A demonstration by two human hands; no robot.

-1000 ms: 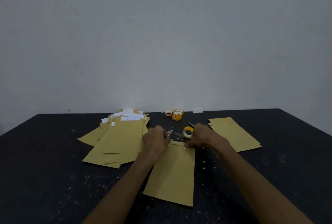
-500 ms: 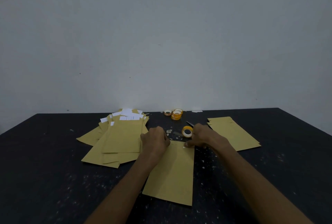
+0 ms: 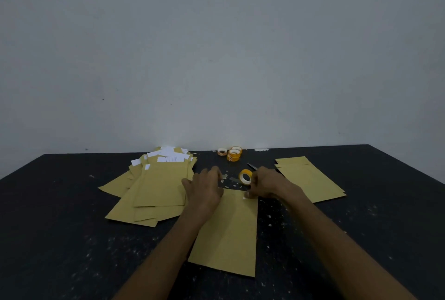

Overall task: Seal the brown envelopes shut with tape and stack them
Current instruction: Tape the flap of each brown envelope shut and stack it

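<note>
Frame centre: left hand [image 3: 204, 189] and right hand [image 3: 265, 184] curl fingers on the top edge of a brown envelope [image 3: 228, 232], grip unclear; a slipping flap could wrinkle the seal

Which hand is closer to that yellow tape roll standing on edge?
Right. The right hand sits just right of the tape roll, nearly touching it. The left hand is farther off to the roll's left, at the envelope's top left corner.
</note>
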